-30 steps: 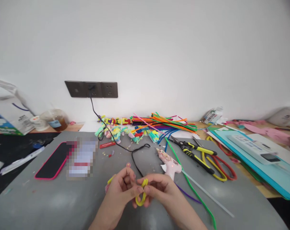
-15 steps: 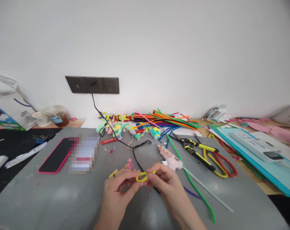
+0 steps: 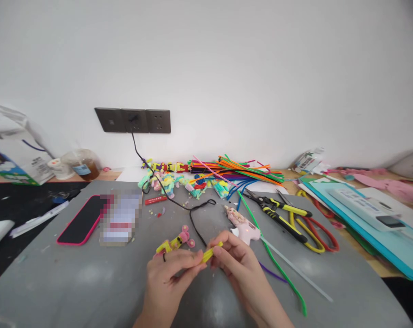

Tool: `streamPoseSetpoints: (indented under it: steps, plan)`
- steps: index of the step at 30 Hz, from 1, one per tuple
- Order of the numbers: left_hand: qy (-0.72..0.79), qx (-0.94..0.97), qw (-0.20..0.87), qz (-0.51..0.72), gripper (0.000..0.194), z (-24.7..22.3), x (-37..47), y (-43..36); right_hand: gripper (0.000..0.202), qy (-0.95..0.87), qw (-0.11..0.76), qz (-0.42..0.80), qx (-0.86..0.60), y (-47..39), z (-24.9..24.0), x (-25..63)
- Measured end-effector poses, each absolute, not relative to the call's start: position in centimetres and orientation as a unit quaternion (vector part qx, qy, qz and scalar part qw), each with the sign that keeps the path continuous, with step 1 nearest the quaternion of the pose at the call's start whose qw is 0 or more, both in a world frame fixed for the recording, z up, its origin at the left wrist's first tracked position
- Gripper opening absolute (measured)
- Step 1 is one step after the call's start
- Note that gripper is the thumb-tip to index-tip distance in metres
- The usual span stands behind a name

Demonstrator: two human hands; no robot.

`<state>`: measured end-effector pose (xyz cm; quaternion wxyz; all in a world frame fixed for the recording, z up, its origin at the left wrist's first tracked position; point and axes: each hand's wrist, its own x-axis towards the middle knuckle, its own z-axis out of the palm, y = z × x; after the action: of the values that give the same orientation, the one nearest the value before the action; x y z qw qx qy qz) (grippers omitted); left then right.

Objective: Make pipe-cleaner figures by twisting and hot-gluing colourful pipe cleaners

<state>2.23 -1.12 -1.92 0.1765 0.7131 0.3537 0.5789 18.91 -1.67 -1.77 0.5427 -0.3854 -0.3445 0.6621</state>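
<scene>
A short yellow pipe cleaner point(image 3: 208, 255), folded into a narrow bundle, is pinched between my two hands. My left hand point(image 3: 172, 278) grips its left end between thumb and fingers. At its right end, the thumb and fingertips of my right hand point(image 3: 238, 264) are closed on it. Just beyond my left hand lies a small yellow and pink pipe-cleaner figure point(image 3: 174, 242), partly covered by the fingers. A pink glue gun point(image 3: 243, 226) rests past my right hand, with a clear glue stick point(image 3: 298, 271) sticking out of its rear.
Pliers point(image 3: 277, 214) and scissors point(image 3: 315, 232) lie to the right, near a long green pipe cleaner point(image 3: 277, 264). Bundled pipe cleaners point(image 3: 240, 171) are by the wall. A black cord point(image 3: 196, 223) crosses the grey mat. A pink-edged phone point(image 3: 79, 221) lies left.
The yellow loop between my fingers has been squeezed into a flat, narrow bundle. My left hand has shifted slightly down, showing more of the small figure behind it.
</scene>
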Motion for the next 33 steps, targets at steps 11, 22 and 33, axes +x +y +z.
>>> streamPoseSetpoints:
  steps: [11,22,33]
  plan:
    - [0.358,0.719,0.247,0.542,0.022,-1.5,2.3,-1.4,0.030,-0.363,0.533,0.631,-0.430,-1.8,-1.5,19.3]
    - [0.388,0.717,0.299,0.496,0.014,-2.6,0.4,-1.5,0.036,-0.409,0.473,0.648,-0.435,-1.8,-0.9,19.4]
    - [0.430,0.736,0.266,0.450,0.021,-2.4,-4.3,-0.5,0.027,-0.558,0.377,0.552,-0.492,-0.4,-0.6,19.5]
